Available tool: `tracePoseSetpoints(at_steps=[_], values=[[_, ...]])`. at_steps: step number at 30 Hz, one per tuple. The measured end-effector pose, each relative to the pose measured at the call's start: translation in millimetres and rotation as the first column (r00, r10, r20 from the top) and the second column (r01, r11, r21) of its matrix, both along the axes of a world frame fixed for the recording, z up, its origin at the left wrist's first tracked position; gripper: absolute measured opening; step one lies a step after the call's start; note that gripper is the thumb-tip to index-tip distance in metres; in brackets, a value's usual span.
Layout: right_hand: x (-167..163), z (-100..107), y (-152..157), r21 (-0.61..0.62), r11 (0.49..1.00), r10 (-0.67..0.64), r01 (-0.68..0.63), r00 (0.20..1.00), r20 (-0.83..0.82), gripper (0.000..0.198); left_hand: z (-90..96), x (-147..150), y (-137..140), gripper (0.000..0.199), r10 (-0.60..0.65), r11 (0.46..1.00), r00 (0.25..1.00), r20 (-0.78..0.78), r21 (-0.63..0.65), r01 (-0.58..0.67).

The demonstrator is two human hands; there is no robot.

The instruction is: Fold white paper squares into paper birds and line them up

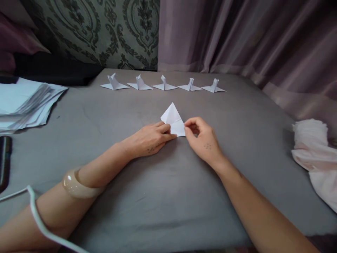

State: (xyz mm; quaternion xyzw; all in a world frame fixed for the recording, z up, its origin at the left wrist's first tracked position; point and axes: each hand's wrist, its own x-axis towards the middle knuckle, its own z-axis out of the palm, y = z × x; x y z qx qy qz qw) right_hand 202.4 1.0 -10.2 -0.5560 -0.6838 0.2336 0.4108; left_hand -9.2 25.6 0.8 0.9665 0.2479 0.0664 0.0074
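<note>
A small piece of folded white paper (173,115) lies on the grey cloth in the middle, its pointed tip facing away from me. Creases run across its surface. My left hand (150,138) holds down the paper's lower left part, with curled fingers and one finger stretched along the near edge. At the lower right corner, my right hand (204,140) pinches the paper's edge between thumb and fingertips. Beyond them stand several white folded paper figures (163,85) in a row, each with a flat pointed base and an upright part.
A stack of white paper sheets (23,103) lies at the left, near a black cloth (58,68). A dark object (5,163) and a white cable (42,225) are at the lower left, the cable crossing over my left forearm. Pale crumpled fabric (310,151) sits at the right.
</note>
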Motion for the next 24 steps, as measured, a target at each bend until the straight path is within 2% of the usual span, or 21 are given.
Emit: tracePoseSetpoints(at_steps=[3,5,9,11,16,20,24], values=[[-12,-3,-2,-0.016,0.985,0.171,-0.17,0.982,0.084,0.014,1.8,0,-1,0.039,0.016,1.0,1.0,-0.01,-0.006,-0.016],[-15,-5,-1,-0.058,0.98,0.196,-0.19,0.972,0.126,0.012,3.6,-3,-1,0.039,0.01,0.999,1.0,0.023,-0.051,-0.009],[-16,-8,2,-0.146,0.986,0.1,-0.083,0.988,0.118,0.005,7.9,-10,1,0.038,0.01,0.986,0.993,0.12,-0.165,0.01],[-18,-8,3,-0.163,0.986,0.064,-0.042,0.989,0.131,0.007,9.1,-12,2,0.038,0.023,0.982,0.99,0.138,-0.188,0.004],[-22,-7,5,-0.185,0.983,0.032,-0.006,0.989,0.141,0.01,8.4,-12,3,0.039,0.026,0.979,0.988,0.153,-0.201,0.006],[-11,-6,4,-0.223,0.975,0.013,0.016,0.992,0.128,0.012,5.4,-12,4,0.039,0.009,0.982,0.985,0.173,-0.189,0.024],[3,-3,2,-0.233,0.964,-0.091,0.131,0.981,0.174,0.016,-0.4,-14,5,0.039,0.013,0.988,0.982,0.187,-0.151,0.016]])
